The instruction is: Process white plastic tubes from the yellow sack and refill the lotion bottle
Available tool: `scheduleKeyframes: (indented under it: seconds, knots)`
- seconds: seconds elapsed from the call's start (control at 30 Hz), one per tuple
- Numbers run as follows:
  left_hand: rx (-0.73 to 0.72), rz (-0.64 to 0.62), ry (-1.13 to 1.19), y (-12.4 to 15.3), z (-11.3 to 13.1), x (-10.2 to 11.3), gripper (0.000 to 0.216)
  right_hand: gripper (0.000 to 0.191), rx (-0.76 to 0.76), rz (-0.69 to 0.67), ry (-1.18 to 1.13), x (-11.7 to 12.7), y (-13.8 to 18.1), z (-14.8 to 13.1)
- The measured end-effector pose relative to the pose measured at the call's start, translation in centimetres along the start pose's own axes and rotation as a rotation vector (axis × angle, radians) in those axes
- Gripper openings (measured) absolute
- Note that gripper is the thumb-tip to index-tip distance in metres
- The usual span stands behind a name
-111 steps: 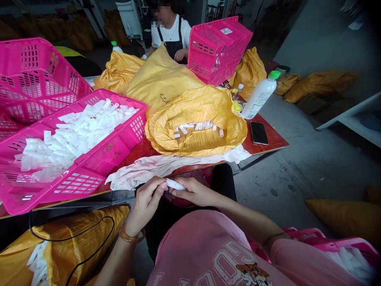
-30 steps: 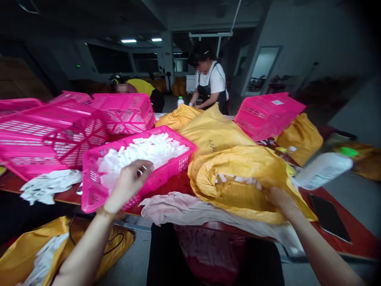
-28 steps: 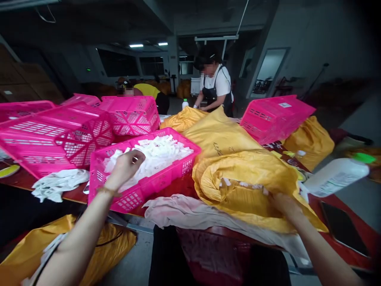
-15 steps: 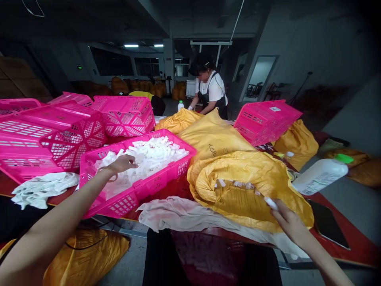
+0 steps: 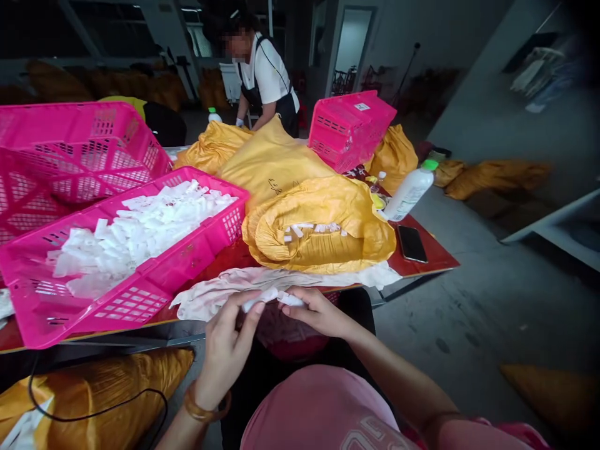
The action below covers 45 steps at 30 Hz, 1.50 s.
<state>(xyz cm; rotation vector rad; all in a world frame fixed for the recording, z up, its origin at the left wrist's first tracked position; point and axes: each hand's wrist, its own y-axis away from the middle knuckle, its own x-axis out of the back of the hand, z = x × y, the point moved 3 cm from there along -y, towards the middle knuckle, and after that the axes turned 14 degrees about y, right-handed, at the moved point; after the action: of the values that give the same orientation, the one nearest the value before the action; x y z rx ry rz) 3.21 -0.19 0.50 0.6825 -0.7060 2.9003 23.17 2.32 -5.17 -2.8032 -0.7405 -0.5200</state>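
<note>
Lying between fingers (image 5: 250, 323), two white pieces (image 5: 260, 299)

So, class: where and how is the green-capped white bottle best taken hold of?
Take the white bottle by its body, below the green cap, probably from the picture's right: its long, rounded flank shows uncovered there, while the open yellow sack lies to its left.

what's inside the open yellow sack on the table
Small white pieces show inside the open yellow sack; its walls and folds cover anything deeper.
</note>
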Motion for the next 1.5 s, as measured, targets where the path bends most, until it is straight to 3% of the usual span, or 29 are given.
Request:
scheduleKeyframes:
  seconds: [0.1, 0.23, 0.3, 0.4, 0.5, 0.6, 0.73, 0.93, 1.1, 1.2, 1.27, 1.33, 1.43, 1.5]
  knots:
    - [0.011, -0.112, 0.056, 0.1, -0.2, -1.9, 0.017, 0.024, 0.042, 0.059, 0.15, -0.4, 1.6, 0.0]
    - [0.197, -0.226, 0.134, 0.4, -1.0, -3.8, 0.022, 0.023, 0.099, 0.199, 0.551, -1.1, 2.8, 0.1]
    - [0.252, -0.213, 0.153, 0.8, -1.4, -4.2, 0.03, 0.023, 0.107, 0.166, 0.492, -1.3, 2.9, 0.0]
    - [0.309, -0.186, 0.26, 1.1, -2.1, -3.8, 0.037, 0.025, 0.085, 0.028, 0.218, -1.0, 3.0, -0.1]
    - [0.252, -0.191, 0.295, 0.8, -2.1, -2.8, 0.019, 0.025, 0.112, -0.075, 0.075, -0.9, 3.0, -0.5]
    - [0.227, -0.273, 0.233, 0.5, -1.4, -3.0, 0.023, 0.022, 0.089, 0.0, 0.232, -1.3, 2.9, -0.2]
    - [0.336, -0.209, 0.237, 0.7, -0.9, -3.9, 0.033, 0.024, 0.017, 0.198, 0.593, -1.6, 2.8, 0.4]
    - [0.247, -0.267, 0.312, 1.5, -1.5, -4.5, 0.03, 0.018, 0.159, -0.105, 0.108, -1.1, 3.0, 0.1]
    - [0.354, -0.273, 0.341, 2.2, -2.0, -5.2, 0.036, 0.019, 0.064, 0.03, 0.376, -1.4, 2.7, 0.3]
    - [0.407, -0.367, 0.335, 3.1, -2.9, -5.3, 0.037, 0.017, 0.082, -0.02, 0.329, -2.9, 2.8, 2.0]
    - [0.451, -0.528, 0.298, 3.6, -4.3, -5.1, 0.036, 0.017, 0.026, -0.076, 0.348, -4.1, 3.2, 4.4]
    - [0.476, -0.601, 0.213, 3.4, -6.1, -4.3, 0.044, 0.027, -0.089, -0.136, 0.464, -4.7, 3.8, 7.1]
    - [0.397, -0.457, 0.06, 1.2, -8.2, -1.5, 0.052, 0.064, -0.125, -0.241, 0.568, -3.2, 3.7, 9.2]
    - [0.301, -0.365, -0.01, -0.6, -8.4, 0.8, 0.049, 0.052, -0.034, -0.244, 0.517, -0.2, 2.1, 8.7]
